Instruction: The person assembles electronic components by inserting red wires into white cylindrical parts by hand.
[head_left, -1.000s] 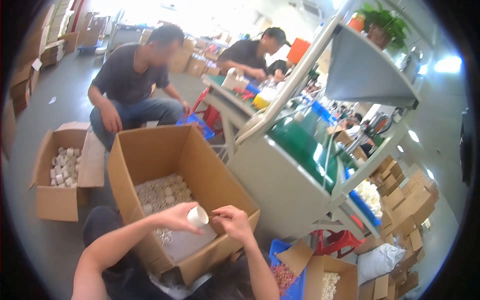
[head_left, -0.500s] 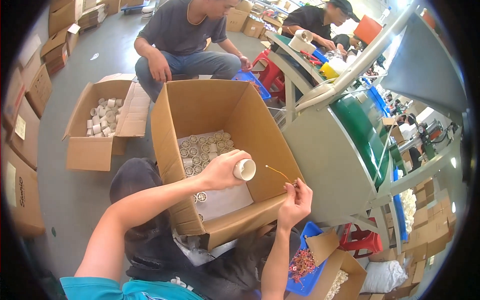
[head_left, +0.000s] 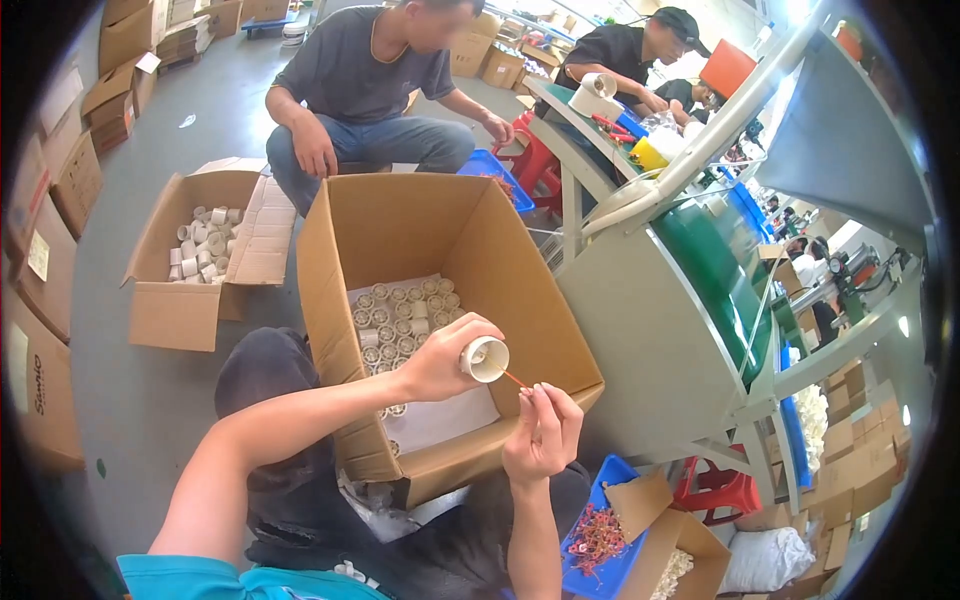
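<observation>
Over the large cardboard box (head_left: 535,310), my left hand (head_left: 445,355) is wrapped round a white plastic cup-shaped cylinder (head_left: 488,372), its open mouth facing right. My right hand (head_left: 543,432) pinches a thin orange-red wire (head_left: 515,380) whose far end reaches the mouth of the cylinder. How deep the wire goes inside, I cannot tell. Below my hands, several round white plastic parts (head_left: 403,310) stand in rows on a pale sheet (head_left: 455,410) in the box.
A smaller open carton (head_left: 175,315) of white cylinders stands at the left. A blue tray (head_left: 625,560) of red wires and a carton of pale pieces (head_left: 675,568) lie lower right. A green-topped machine (head_left: 715,270) borders the right. A seated person (head_left: 365,90) faces the box.
My right hand has moved left, bringing the wire from a gap away to the cylinder's mouth. My left hand still holds the cylinder, slightly lower.
</observation>
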